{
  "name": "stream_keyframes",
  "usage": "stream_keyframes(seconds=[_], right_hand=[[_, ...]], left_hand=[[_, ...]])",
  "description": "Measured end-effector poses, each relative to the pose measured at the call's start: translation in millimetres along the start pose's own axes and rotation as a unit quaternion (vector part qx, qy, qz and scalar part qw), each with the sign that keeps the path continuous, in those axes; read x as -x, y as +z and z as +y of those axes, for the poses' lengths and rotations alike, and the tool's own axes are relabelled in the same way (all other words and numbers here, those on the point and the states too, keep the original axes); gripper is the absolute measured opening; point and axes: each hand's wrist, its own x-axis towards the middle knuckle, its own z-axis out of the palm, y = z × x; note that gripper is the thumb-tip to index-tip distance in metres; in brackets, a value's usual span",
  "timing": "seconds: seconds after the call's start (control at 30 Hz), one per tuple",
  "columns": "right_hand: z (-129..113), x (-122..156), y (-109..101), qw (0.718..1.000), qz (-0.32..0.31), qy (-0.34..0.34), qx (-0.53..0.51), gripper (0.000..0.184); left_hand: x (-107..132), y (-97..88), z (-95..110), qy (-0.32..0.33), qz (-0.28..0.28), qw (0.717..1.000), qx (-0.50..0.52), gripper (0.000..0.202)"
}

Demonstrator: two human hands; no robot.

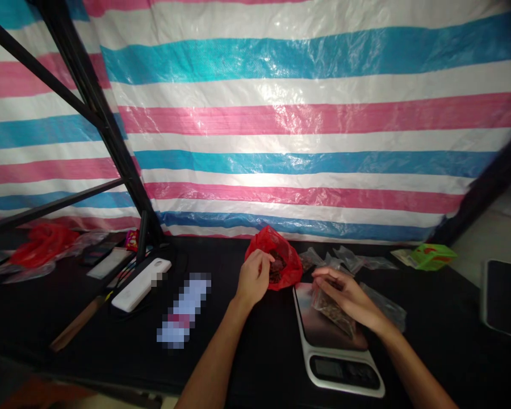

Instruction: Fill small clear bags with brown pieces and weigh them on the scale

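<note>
My left hand (253, 278) is at the mouth of a red plastic bag (287, 267), its fingers pinched at the rim beside dark brown dried pieces (276, 267) inside. My right hand (344, 295) grips a small clear plastic bag (331, 309) holding brown bits. That bag rests on the platform of a white digital kitchen scale (336, 369), and my fingers hide its top. The scale's display is dark in this light and cannot be read.
Several flat clear bags (336, 258) and a green packet (430, 257) lie behind the scale. A white power bank (141, 284), a blurred object (183, 309) and another red bag (42, 245) are to the left. A black metal frame (97, 113) stands before a striped tarp (281, 113).
</note>
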Motion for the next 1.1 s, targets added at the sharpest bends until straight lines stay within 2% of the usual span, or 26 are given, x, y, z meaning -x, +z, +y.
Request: stream_keyframes(seconds=[0.1, 0.2, 0.3, 0.4, 0.47, 0.67, 0.8, 0.93, 1.1], right_hand=[[-1, -1, 0, 0.999, 0.034, -0.027, 0.009, 0.043], [2, 0, -7, 0.992, 0.121, -0.034, -0.007, 0.047], [6, 1, -14, 0.980, 0.195, -0.033, -0.015, 0.049], [6, 1, -19, 0.971, 0.233, -0.046, -0.004, 0.052], [5, 2, -19, 0.971, 0.235, -0.047, -0.003, 0.053], [7, 4, -14, 0.980, 0.189, -0.049, 0.028, 0.052], [10, 3, -13, 0.980, 0.193, -0.043, 0.034, 0.055], [8, 2, -15, 0.980, 0.193, -0.038, 0.037, 0.056], [2, 22, -12, 0.986, 0.139, -0.050, 0.078, 0.042]], left_hand=[[4, 1.2, 4, 0.063, -0.096, 0.992, -0.057, 0.021], [8, 7.4, 6, 0.094, -0.160, 0.978, -0.091, 0.027], [10, 13.6, 3, 0.095, -0.163, 0.975, -0.118, 0.022], [10, 16.5, -4, 0.087, -0.145, 0.977, -0.133, 0.018], [10, 17.7, -11, 0.078, -0.129, 0.979, -0.138, 0.018], [11, 21.2, -25, 0.045, -0.076, 0.982, -0.169, 0.019], [12, 21.2, -30, 0.026, -0.060, 0.978, -0.198, 0.018], [12, 19.3, -30, 0.011, -0.050, 0.977, -0.209, 0.016], [10, 13.9, -20, 0.030, -0.053, 0.982, -0.179, 0.020]])
